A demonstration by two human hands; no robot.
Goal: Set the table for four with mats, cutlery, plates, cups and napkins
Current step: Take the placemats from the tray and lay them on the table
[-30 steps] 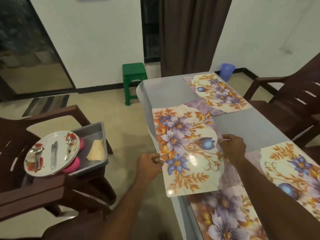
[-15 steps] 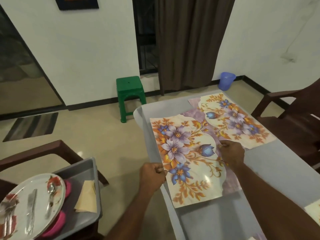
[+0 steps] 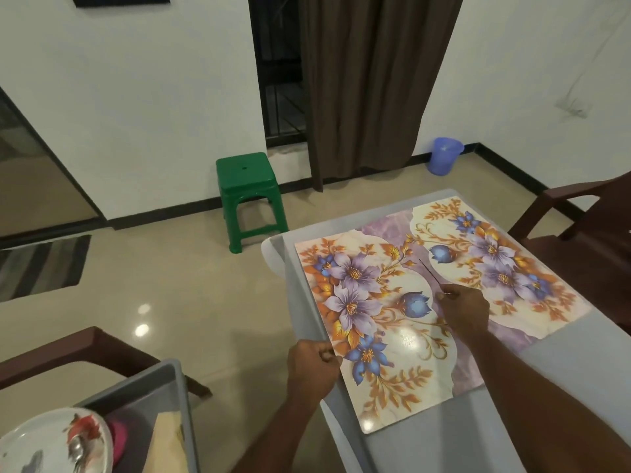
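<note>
A floral mat [image 3: 372,322] lies on the grey table [image 3: 560,397] along its left edge. My left hand [image 3: 312,367] pinches the mat's left edge near the table's side. My right hand [image 3: 464,310] pinches the mat's right edge, where it overlaps a second floral mat [image 3: 505,264] at the table's far right corner. At the bottom left a grey tray [image 3: 170,377] holds a flowered plate [image 3: 58,442] with cutlery, pink cups [image 3: 117,438] under it and a beige napkin [image 3: 165,442].
A dark wooden chair [image 3: 580,213] stands at the table's right side. Another chair arm [image 3: 68,349] carries the tray at the left. A green stool [image 3: 247,196], a blue bin [image 3: 444,155] and a brown curtain [image 3: 372,80] stand beyond the table.
My view has moved toward the table's far end. Both hands carried the mat farther along the table, beside and partly over the far mat. The nearer mats have left the view.
</note>
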